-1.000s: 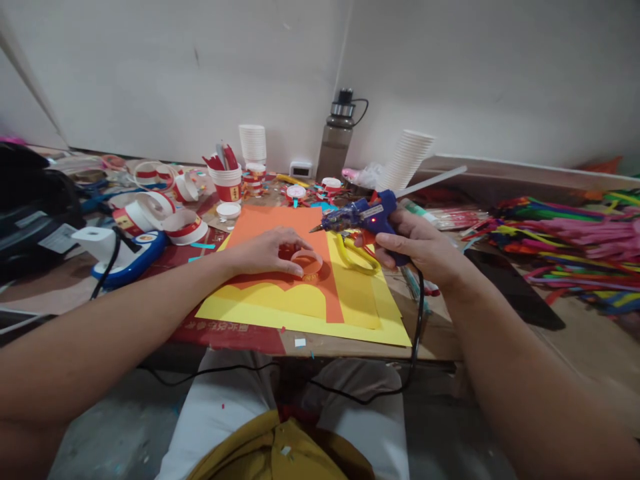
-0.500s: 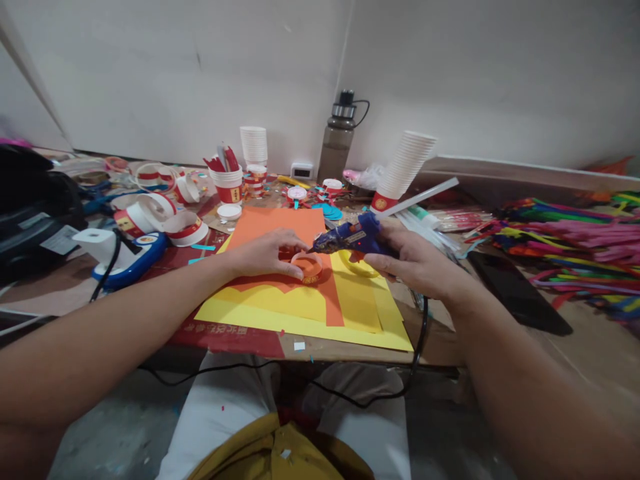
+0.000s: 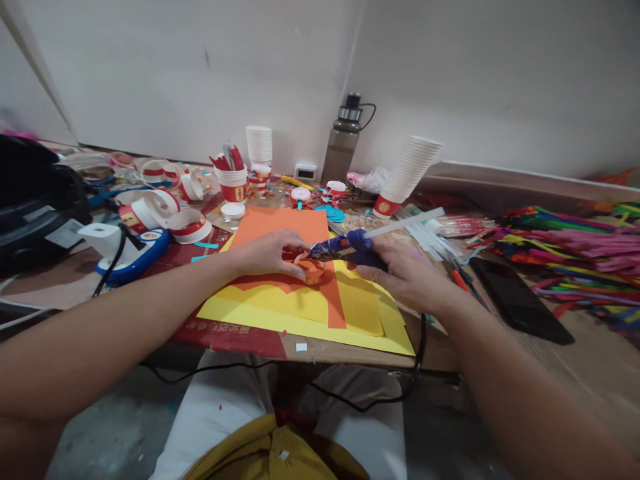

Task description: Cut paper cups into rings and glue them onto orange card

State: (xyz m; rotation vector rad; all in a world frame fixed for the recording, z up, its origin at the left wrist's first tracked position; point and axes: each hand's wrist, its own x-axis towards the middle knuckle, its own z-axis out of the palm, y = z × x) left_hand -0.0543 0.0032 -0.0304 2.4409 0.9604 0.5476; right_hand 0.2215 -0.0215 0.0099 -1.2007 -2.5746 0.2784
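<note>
My right hand (image 3: pixel 407 270) is wrapped round a blue hot glue gun (image 3: pixel 345 247). A translucent glue stick (image 3: pixel 407 222) sticks out of its back end. The gun lies nearly level, its nozzle at the rim of a small paper ring (image 3: pixel 314 279), which looks like a slice of a paper cup. My left hand (image 3: pixel 270 257) grips the ring's left side between thumb and fingers. Beneath the ring is an orange paper sheet (image 3: pixel 285 223), lying over yellow sheets (image 3: pixel 360 307). Whether the nozzle touches the ring I cannot tell.
Cut cup rings (image 3: pixel 190 227) and a blue-and-white power strip (image 3: pixel 133 257) lie at left. Cup stacks (image 3: pixel 413 170) and a bottle (image 3: pixel 341 147) stand behind. A phone (image 3: pixel 520 300) and pipe cleaners (image 3: pixel 575 240) lie at right. The gun's black cord (image 3: pixel 420 347) hangs over the table edge.
The glue gun has tilted down towards level and shifted slightly left, bringing its nozzle over the ring. The glue stick's free end has dropped. My left hand keeps its hold on the ring.
</note>
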